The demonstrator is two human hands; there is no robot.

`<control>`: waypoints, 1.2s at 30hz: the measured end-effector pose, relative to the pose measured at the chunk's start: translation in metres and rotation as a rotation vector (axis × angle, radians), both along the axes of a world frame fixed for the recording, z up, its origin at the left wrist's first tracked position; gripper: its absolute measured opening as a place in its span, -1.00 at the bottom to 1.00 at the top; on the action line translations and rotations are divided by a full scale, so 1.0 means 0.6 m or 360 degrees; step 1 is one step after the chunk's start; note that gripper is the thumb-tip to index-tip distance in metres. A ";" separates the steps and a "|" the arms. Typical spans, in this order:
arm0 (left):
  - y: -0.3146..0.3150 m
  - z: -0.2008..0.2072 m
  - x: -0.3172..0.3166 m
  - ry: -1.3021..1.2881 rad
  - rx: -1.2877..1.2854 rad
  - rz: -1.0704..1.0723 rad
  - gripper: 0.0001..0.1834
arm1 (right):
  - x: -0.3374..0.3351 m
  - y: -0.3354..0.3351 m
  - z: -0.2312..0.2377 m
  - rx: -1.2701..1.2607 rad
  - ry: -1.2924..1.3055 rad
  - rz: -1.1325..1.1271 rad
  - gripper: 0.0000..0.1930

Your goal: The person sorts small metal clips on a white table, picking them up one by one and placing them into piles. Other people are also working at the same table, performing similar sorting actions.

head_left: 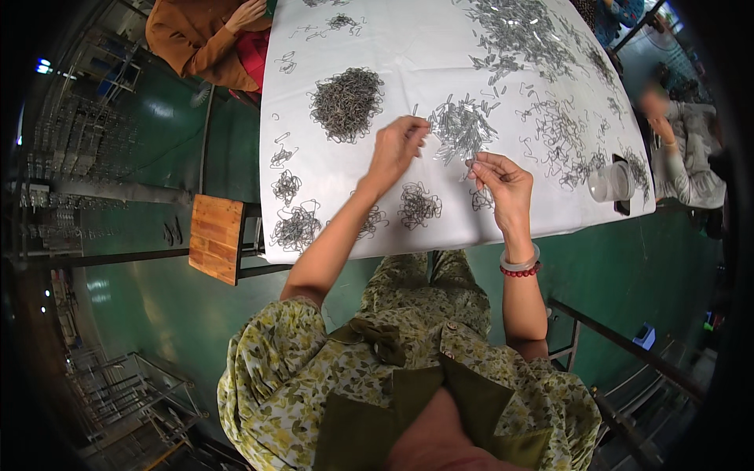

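Observation:
A loose heap of small, shiny, narrow metal pieces (462,125) lies on the white-covered table in front of me. My left hand (397,151) is at the heap's left edge, fingers bent together in a pinch; whatever is between the fingertips is too small to name. At the heap's near side, my right hand (504,187) pinches a small metal piece (470,163) between thumb and fingers. Beyond my left hand sits a dense, dark mound of bent wire hooks (347,104). Nearer me are smaller piles of wire hooks (419,206), one partly behind my right hand.
More wire hooks (297,228) lie in piles along the table's (353,250) left side. Shiny pieces (522,35) spread at the far right. A clear plastic tub (611,182) stands near the right edge. A wooden stool (216,238) is at the left corner. Other people sit around the table.

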State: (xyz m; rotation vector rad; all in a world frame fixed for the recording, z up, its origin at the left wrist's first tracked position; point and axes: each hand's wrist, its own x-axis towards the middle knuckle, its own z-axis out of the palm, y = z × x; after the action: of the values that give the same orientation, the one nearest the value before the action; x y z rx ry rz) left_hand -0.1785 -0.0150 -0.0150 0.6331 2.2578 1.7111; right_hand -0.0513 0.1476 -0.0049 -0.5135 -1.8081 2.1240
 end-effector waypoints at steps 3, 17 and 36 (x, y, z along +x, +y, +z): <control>0.010 0.039 0.070 -0.0401 0.0441 -0.0184 -0.82 | 0.006 -0.012 -0.001 -0.0037 0.0020 -0.0029 -0.78; 0.016 0.022 0.122 -0.0328 0.0569 -0.0056 -0.85 | 0.029 -0.070 -0.006 0.0157 0.0057 -0.0164 -0.75; -0.010 0.046 0.120 -0.0170 0.0410 0.0007 -0.92 | -0.036 0.108 -0.137 0.2325 0.0116 0.0303 -0.88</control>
State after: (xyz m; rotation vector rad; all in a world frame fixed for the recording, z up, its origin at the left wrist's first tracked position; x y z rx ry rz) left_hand -0.1062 -0.0212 0.0128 0.5717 1.9865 2.0067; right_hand -0.0729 0.2126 -0.0870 0.1349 -2.7279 0.4144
